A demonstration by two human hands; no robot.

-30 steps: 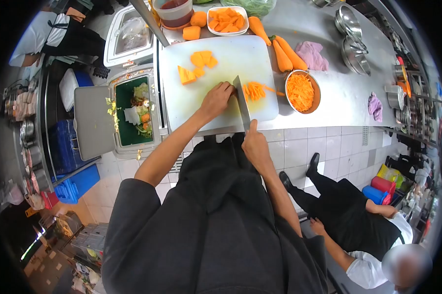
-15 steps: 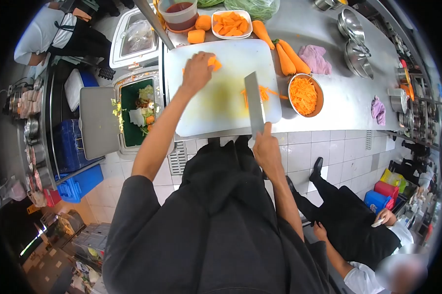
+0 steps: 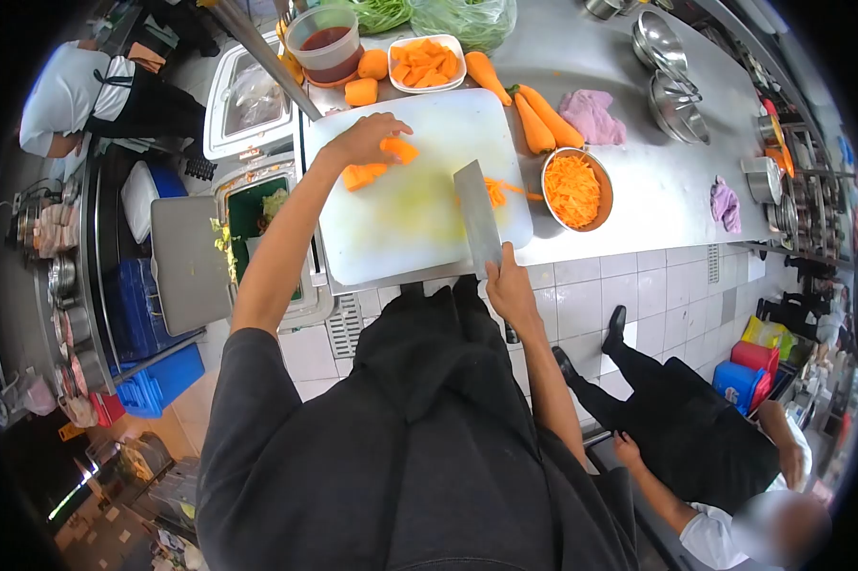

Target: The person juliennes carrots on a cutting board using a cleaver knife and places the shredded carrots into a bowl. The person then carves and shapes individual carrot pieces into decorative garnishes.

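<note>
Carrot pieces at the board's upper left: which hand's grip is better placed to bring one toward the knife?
Probably the left: the left grip is right by the carrot pieces, while the right grip holds the knife farther right.

Orange carrot chunks [image 3: 362, 176] on white board [image 3: 357, 252], cleaver [image 3: 477, 214] (broad-bladed), near shreds [image 3: 496, 193].

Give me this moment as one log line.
left hand: at carrot pieces on board, grip unclear | right hand: holds cleaver | shreds: in bowl, some on board

Smooth metal cleaver [image 3: 478, 215], plastic-looking board [image 3: 427, 190]
</note>
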